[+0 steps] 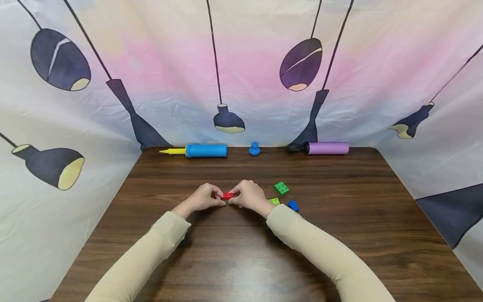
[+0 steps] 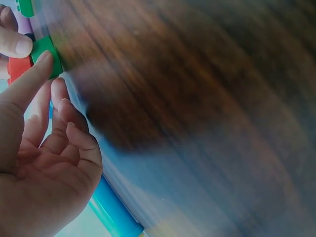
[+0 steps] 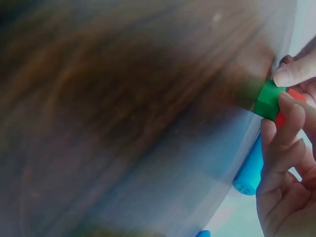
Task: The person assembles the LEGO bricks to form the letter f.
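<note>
A red toy brick (image 1: 228, 196) with studs sits on top of a green toy brick (image 3: 267, 102), just over the dark wooden table. My left hand (image 1: 203, 197) pinches the pair from the left, its thumb lying on the green brick in the left wrist view. From the other side my right hand (image 1: 250, 196) grips them, thumb tip at the seam between red and green. The left hand's other fingers are bent behind the bricks. Fingers hide much of both bricks in the head view.
Right of my right hand lie a green brick (image 1: 281, 188), a lime brick (image 1: 274, 201) partly hidden by the wrist, and a blue brick (image 1: 293, 205). Along the back edge are a blue pump (image 1: 206, 150), a blue knob-shaped piece (image 1: 254, 149) and a purple pump (image 1: 328, 148).
</note>
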Tool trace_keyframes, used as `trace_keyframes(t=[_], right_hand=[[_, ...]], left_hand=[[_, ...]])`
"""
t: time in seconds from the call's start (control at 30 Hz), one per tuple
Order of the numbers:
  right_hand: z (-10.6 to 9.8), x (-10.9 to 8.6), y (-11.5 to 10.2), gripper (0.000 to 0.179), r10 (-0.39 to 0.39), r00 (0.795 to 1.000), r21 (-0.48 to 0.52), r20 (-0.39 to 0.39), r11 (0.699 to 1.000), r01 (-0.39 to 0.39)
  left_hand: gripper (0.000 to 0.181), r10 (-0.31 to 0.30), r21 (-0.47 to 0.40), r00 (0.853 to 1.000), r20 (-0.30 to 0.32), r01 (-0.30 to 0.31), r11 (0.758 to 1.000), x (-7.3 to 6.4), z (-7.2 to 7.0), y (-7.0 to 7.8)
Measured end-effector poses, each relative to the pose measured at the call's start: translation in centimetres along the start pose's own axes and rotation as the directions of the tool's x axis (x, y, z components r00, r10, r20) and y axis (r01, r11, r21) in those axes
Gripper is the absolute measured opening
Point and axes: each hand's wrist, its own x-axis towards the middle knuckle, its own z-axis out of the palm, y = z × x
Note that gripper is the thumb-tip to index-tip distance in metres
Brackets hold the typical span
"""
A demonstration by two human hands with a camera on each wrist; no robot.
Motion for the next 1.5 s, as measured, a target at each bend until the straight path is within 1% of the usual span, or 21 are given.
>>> trace_keyframes(t=[0.13,0.33,0.5,0.63,0.7,1.07,1.2,1.37,1.5], right_hand=[[-0.3,0.1,0.3,0.015,0.001,0.999,0.045,0.05,0.999,-0.003],[-0.6,0.2,0.2,0.016,0.0,0.998,0.059,0.068,0.998,-0.004],[-0.6,0.2,0.2,0.018,-0.013,0.998,0.088,0.054,0.996,0.008],[-0.3,0.2,0.3,0.013,-0.028,0.999,0.135,0.025,0.991,0.025],[-0.2,0.1,0.3,0.01,-0.027,1.0,0.142,0.011,0.99,0.025],[0.3,0.0,0.4,0.01,-0.021,0.999,0.149,-0.041,0.989,0.027],[0.4,0.0,0.5,0.01,-0.012,0.998,0.151,-0.057,0.988,0.02],[0.5,0.0,0.5,0.009,0.009,0.998,0.161,-0.057,0.987,0.0],[0.4,0.2,0.5,0.008,0.013,0.999,0.152,-0.047,0.988,-0.006]], left_hand=[[0.012,-0.005,-0.015,1.0,0.009,0.005,1.0,0.0,0.0,0.2],[0.011,-0.006,-0.003,1.0,0.007,0.006,1.0,0.1,-0.1,0.4],[0.01,-0.006,0.01,1.0,0.005,0.006,1.0,0.2,-0.2,0.5],[0.009,-0.008,0.01,1.0,0.009,0.008,1.0,0.2,-0.1,0.5],[0.009,-0.012,0.005,1.0,0.012,0.012,1.0,0.2,0.0,0.5],[0.009,-0.002,0.018,1.0,0.003,0.002,1.0,0.1,0.1,0.4],[0.01,-0.012,0.025,1.0,0.003,0.011,1.0,0.1,0.0,0.4],[0.01,-0.027,0.022,1.0,0.006,0.027,0.999,0.0,-0.1,0.5],[0.011,-0.009,0.018,1.0,0.009,0.009,1.0,0.1,0.0,0.5]])
